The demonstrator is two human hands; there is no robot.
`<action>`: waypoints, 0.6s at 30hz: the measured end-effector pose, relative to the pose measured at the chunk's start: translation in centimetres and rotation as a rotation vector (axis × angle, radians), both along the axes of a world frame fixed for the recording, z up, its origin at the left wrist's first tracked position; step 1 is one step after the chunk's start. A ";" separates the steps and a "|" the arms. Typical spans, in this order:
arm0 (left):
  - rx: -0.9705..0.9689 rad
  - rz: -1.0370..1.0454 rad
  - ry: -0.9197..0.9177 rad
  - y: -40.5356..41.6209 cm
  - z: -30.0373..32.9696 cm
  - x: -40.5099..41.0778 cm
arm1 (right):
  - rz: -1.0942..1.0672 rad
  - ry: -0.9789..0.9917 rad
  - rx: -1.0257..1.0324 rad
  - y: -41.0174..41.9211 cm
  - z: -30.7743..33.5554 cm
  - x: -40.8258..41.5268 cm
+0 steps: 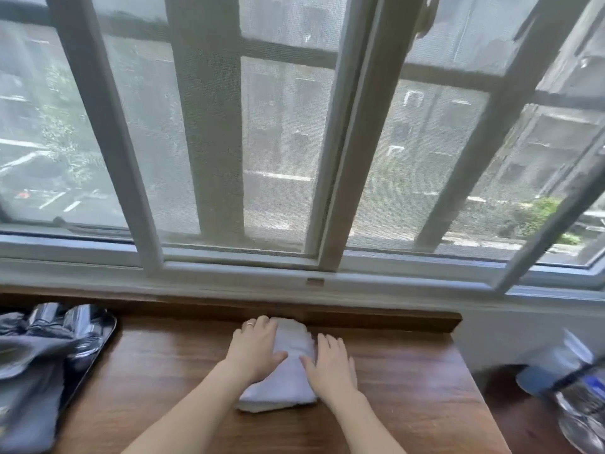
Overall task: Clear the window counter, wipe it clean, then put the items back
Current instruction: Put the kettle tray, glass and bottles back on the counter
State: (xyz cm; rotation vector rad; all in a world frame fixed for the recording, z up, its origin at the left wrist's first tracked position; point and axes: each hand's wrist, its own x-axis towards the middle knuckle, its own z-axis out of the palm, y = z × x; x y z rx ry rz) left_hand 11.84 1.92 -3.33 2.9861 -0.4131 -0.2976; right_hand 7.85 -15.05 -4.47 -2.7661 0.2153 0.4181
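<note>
A folded white cloth [288,371] lies on the brown wooden window counter [409,381], near its raised back edge. My left hand [253,350] rests flat on the cloth's left side, fingers spread, a ring on one finger. On the cloth's right edge my right hand [330,363] also lies flat, its thumb on the fabric. Both palms press down on the cloth; neither hand curls around it.
A black tray [98,348] with shiny dark items and grey fabric [29,388] sits at the counter's left end. Plastic bottles [563,371] lie on the floor beyond the counter's right end. The window frame [229,273] and insect screen rise behind.
</note>
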 end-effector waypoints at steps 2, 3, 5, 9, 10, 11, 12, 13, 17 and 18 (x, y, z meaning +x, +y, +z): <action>-0.014 -0.056 -0.013 -1.0 1.2 -0.5 | -0.058 -0.042 0.021 -1.2 1.2 -1.4; -0.037 -0.087 -0.018 -1.5 1.7 -0.7 | -0.095 -0.061 0.044 -1.7 1.8 -2.0; -0.087 -0.140 -0.006 -2.7 2.9 -1.3 | -0.178 -0.088 0.103 -2.6 3.0 -3.4; -0.174 -0.231 0.029 -5.6 4.7 -2.8 | -0.307 -0.125 0.145 -4.4 4.7 -6.4; -0.194 -0.249 0.040 -6.5 4.9 -3.2 | -0.336 -0.137 0.156 -4.9 4.9 -7.3; -0.209 -0.268 0.046 -7.3 5.1 -3.8 | -0.366 -0.142 0.169 -5.5 5.2 -8.2; -0.218 -0.289 0.051 -8.1 5.3 -4.3 | -0.399 -0.147 0.183 -6.0 5.3 -9.1; -0.215 -0.307 0.059 -8.9 5.5 -4.9 | -0.430 -0.154 0.196 -6.6 5.4 -10.1; -0.247 -0.369 0.122 -11.3 6.1 -6.6 | -0.516 -0.178 0.226 -9.3 6.2 -13.3; -0.259 -0.417 0.132 -13.2 6.3 -7.7 | -0.572 -0.189 0.228 -11.1 6.4 -15.1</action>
